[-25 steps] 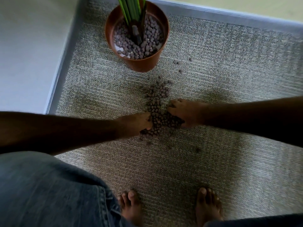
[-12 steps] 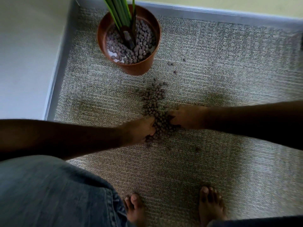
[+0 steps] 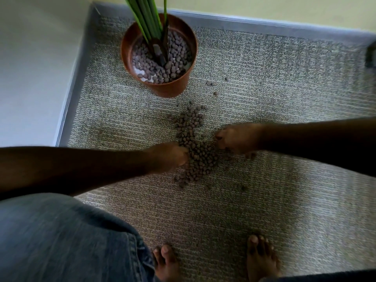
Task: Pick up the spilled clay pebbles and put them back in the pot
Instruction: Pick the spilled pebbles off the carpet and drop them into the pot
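Observation:
A pile of brown clay pebbles (image 3: 195, 147) lies spilled on the grey carpet. My left hand (image 3: 168, 157) rests on the carpet against the pile's left side, fingers curled into the pebbles and hidden. My right hand (image 3: 236, 139) presses the pile's right side, its bent fingertips among the pebbles. Beyond the pile stands the terracotta pot (image 3: 164, 89), upright, holding pebbles and green stems (image 3: 148, 19). A few stray pebbles (image 3: 211, 84) lie to the right of the pot.
The carpet (image 3: 284, 200) ends at a grey border strip (image 3: 71, 94) beside a pale floor on the left and at the back. My bare feet (image 3: 166, 261) stand near the bottom edge, and a denim-clad knee (image 3: 61, 241) fills the lower left.
Both hands have stayed pressed against the pile from either side, shifting only slightly. The view has drifted, so the pot sits a little lower and further left.

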{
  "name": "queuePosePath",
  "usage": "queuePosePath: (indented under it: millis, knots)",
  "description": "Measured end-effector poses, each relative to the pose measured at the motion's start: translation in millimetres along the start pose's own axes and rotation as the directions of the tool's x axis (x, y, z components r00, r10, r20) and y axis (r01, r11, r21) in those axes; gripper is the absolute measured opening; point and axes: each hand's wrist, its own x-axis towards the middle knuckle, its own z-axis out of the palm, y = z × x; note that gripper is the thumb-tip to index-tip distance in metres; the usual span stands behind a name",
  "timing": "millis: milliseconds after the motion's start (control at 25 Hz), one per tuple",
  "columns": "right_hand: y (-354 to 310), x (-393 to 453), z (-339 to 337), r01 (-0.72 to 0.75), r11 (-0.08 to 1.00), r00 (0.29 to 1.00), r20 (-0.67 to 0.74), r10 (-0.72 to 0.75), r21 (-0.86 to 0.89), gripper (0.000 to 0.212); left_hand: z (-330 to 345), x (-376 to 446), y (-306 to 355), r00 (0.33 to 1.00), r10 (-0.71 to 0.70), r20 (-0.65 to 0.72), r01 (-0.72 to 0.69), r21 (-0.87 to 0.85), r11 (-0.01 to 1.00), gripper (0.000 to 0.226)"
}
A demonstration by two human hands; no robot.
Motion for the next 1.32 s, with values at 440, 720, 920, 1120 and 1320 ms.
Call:
queuePosePath:
  millis: [440,720,920,1120,1320]
  knots:
    - [26,7,-40,0.032,0.928,0.993,-0.12,0.015,0.372,0.014,-42,1,-27,0.875,-0.275,-0.398,0.076,-0.449,0.89,0.009]
    - [52,-23,-109,0.097,0.893,0.923,-0.376,0.085,0.439,0.02,-110,-10,-25,0.746,-0.503,-0.437,0.063,-0.705,0.706,0.007]
    - [74,-37,-163,0.124,0.848,0.797,-0.561,0.225,0.516,0.025,-167,-35,-50,0.565,-0.492,-0.662,0.004,-0.595,0.804,0.012]
    - [62,5,-199,0.051,0.838,0.728,-0.594,0.341,0.544,0.024,-168,-46,-92,0.57,-0.523,-0.634,0.148,-0.546,0.824,0.013]
    - [40,37,-185,-0.068,0.791,0.673,-0.557,0.487,0.609,0.032,-135,-52,-91,0.615,-0.48,-0.625,0.237,-0.435,0.869,0.02]
